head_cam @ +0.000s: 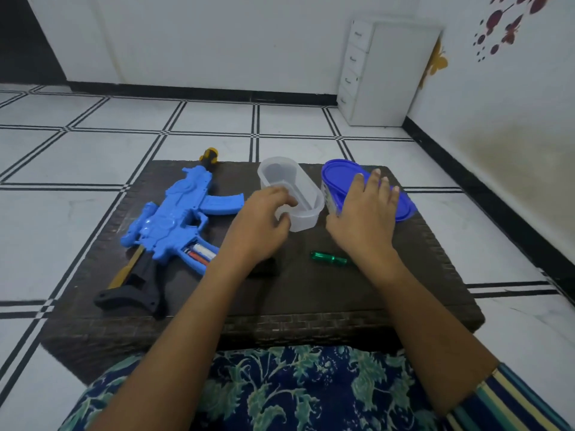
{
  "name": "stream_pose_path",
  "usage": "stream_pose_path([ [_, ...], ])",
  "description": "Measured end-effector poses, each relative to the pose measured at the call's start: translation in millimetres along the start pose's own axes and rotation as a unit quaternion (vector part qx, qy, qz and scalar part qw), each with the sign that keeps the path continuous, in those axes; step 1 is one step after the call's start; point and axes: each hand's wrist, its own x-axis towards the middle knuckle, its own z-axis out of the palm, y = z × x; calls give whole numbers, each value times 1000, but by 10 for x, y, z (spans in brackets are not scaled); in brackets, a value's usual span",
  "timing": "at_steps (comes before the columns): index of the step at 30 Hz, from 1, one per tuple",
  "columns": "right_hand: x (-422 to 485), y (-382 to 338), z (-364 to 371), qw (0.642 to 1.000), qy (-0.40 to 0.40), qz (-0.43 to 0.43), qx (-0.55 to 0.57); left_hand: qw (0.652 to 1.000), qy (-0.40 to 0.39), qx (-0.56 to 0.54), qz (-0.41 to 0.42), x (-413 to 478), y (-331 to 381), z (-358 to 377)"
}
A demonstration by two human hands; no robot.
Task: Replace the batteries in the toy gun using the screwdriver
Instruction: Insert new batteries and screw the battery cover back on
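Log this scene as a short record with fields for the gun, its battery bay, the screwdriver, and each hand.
toy gun: lies on its side at the left of the table
battery bay: open, batteries visible inside
screwdriver: green, lying loose on the table, no hand on it
left hand: fingers curled over the near rim of the clear container
right hand: rests flat on the blue lid
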Motion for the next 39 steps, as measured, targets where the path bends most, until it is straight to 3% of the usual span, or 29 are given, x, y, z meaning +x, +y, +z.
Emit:
stream_pose_path([
  [9, 1, 372, 35, 999, -41, -10, -31, 992, -96, 82, -17, 48, 202, 301],
  [16, -130, 435, -167, 993, 65, -48, 87, 995, -33, 96, -4, 34, 163, 278],
  [18, -150, 423, -237, 979, 130, -48, 153, 997, 6, 71, -8, 21, 183, 282],
  [21, -135, 356, -321, 909, 197, -4, 367, 994, 108, -11, -5, 13, 320, 252],
  [23, -97, 243, -277, 822, 146, 76, 545, 984, 140, -106, -28, 31, 433, 215],
  [25, -48, 103, -139, 742, 84, 151, 647, 968, 136, -201, -70, 56, 514, 198],
  [27, 11, -27, -13, 706, 47, 181, 683, 949, 149, -246, -128, 86, 510, 207],
  [29, 68, -126, 69, 734, 43, 166, 658, 926, 180, -263, -201, 129, 442, 203],
  [33, 175, -229, 133, 854, 74, 93, 506, 888, 203, -283, -299, 210, 309, 155],
  [39, 267, -311, 254, 942, 66, 59, 325, 912, 197, -194, -304, 223, 155, 229],
])
